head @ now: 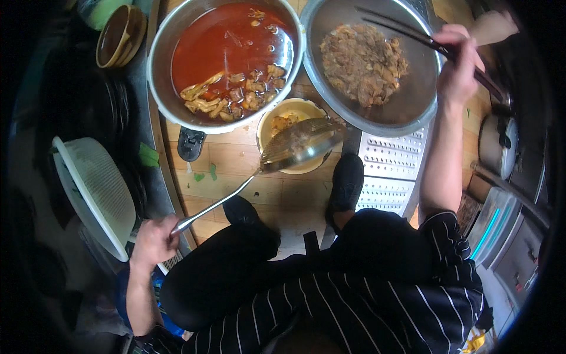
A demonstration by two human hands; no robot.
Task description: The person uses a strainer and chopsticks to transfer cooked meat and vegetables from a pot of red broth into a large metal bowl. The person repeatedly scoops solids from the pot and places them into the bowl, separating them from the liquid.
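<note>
My left hand (154,241) grips the handle of a metal skimmer (294,148), whose tilted bowl is over an enamel basin (318,166) holding some food pieces. My right hand (460,66) holds long dark chopsticks (398,30) above a wide metal bowl (376,126). In that bowl lies a heap of brown cooked meat pieces (362,62). Left of it stands a large metal pot (160,99) of red broth (221,44), with chicken feet (205,99) and chunks of meat near its lower edge. The skimmer hides part of the basin.
A white plastic colander (95,190) leans at the left. Small brown bowls (117,37) sit at the upper left. Perforated metal panels (389,163) lie below the wide bowl. A lidded pot (497,141) and a plastic container (493,225) are at the right. Another person's forearm (495,27) shows at the upper right.
</note>
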